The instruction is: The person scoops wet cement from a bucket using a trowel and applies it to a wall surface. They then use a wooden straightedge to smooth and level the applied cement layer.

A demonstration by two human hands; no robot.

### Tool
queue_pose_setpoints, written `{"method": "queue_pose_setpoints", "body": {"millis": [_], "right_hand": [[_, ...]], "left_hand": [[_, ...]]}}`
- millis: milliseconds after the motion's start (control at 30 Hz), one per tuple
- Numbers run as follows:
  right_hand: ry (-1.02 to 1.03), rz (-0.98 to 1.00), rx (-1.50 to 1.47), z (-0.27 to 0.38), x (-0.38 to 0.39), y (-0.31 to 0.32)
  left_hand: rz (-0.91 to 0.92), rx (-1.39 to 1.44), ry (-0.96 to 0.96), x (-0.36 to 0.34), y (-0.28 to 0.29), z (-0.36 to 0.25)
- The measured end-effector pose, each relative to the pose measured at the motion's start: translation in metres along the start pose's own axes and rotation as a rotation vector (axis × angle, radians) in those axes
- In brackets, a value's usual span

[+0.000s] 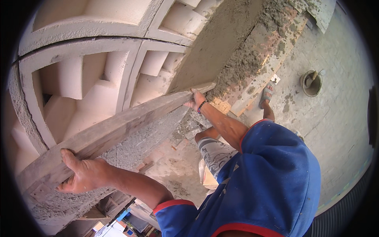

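A long wooden board (114,130) runs slantwise from the lower left to the middle, lying against the wall. My left hand (87,175) is closed on its lower left part, thumb up on the front face and fingertips at the lower edge. Close to the board's far right end, my right hand (195,101) grips it, with a dark beaded band round the wrist. Beyond that end stretches a strip of wet grey mortar (215,51), smooth on the wall side. Pale decorative wall blocks (130,39) with deep recesses stand along the board's upper side.
Rough mortar lumps lie along a plank (252,93) beside the strip. A bucket (311,83) with a tool handle in it stands on the grey concrete floor (335,130) at right. Below the board are a rough concrete ledge (142,146) and broken rubble.
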State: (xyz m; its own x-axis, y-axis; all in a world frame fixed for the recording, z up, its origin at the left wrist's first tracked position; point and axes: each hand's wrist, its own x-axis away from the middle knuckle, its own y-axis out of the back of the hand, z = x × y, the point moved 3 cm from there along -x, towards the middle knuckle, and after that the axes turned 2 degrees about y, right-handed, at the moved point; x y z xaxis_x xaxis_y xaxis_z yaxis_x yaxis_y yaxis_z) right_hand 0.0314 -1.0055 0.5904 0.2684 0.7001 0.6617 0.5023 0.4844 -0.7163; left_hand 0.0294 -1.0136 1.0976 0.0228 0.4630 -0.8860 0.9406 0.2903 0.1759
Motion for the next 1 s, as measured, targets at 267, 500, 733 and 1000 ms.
{"method": "queue_pose_setpoints", "body": {"millis": [267, 500, 733, 1000], "right_hand": [[0.047, -0.035, -0.009, 0.020, 0.005, -0.006], [0.056, -0.057, -0.025, 0.046, 0.023, -0.020], [0.126, -0.043, -0.008, 0.074, 0.018, -0.019], [0.103, 0.001, -0.025, 0.112, 0.027, -0.022]], "left_hand": [[0.047, 0.021, -0.030, -0.004, -0.019, -0.015], [-0.042, -0.077, 0.050, 0.007, -0.026, -0.028], [-0.036, -0.090, 0.080, 0.011, -0.036, -0.045], [-0.004, -0.019, -0.012, 0.030, -0.076, -0.080]]}}
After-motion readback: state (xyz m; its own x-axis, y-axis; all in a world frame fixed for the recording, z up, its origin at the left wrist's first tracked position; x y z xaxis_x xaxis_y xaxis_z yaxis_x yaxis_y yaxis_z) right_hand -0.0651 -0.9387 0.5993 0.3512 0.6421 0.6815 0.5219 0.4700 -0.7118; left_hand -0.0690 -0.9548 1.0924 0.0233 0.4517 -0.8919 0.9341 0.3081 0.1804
